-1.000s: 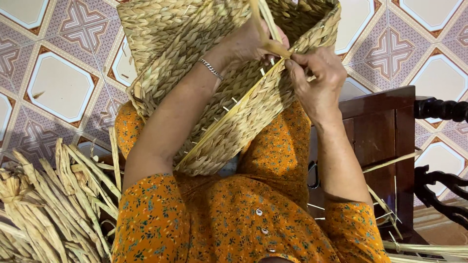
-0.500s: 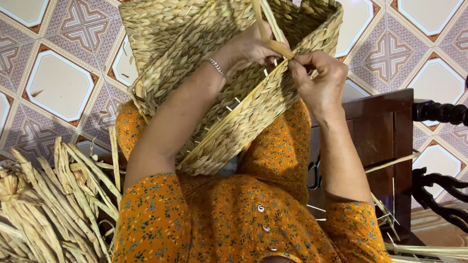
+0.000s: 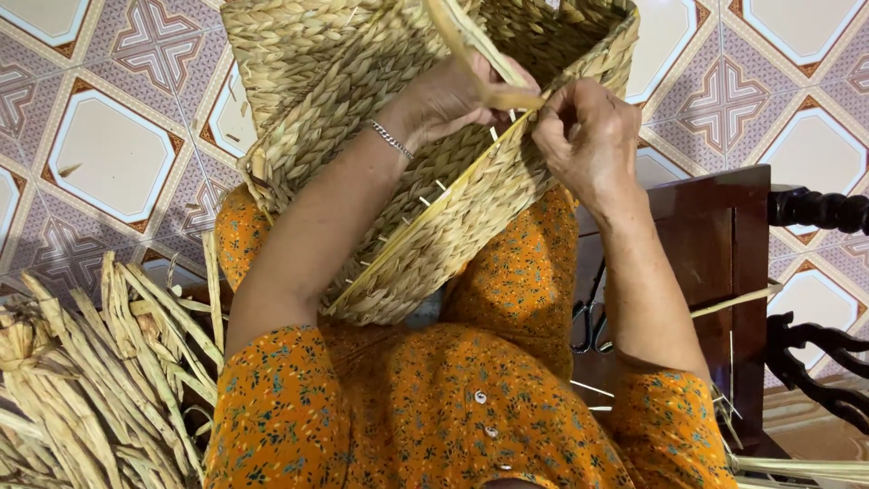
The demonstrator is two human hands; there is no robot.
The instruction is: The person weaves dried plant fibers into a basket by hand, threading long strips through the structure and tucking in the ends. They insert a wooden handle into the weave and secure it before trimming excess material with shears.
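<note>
Little has shifted since the earlier frames: both hands stay at the rim of the woven basket (image 3: 407, 154), and the basket has tilted only a touch, its open mouth reaching the upper right of the frame. It rests on the person's lap, over the orange flowered dress (image 3: 434, 407), and fills the upper centre of the picture. At the top centre the left hand (image 3: 453, 95), a thin silver bracelet (image 3: 391, 139) on its wrist, is closed on a flat pale straw strand (image 3: 475, 50) that rises past the top edge of the frame. Just beside it, right of centre, the right hand (image 3: 588, 136) pinches with curled fingers at the basket's rim, where the strand meets the weave; whether these fingers also grip the strand itself I cannot tell. A bundle of dried straw (image 3: 90, 380) lies in the lower left of the frame. A dark wooden chair (image 3: 724, 263) stands at the right, with 1 loose straw sticking out beside it. Patterned floor tiles (image 3: 109, 154) show in the upper left and upper right.
</note>
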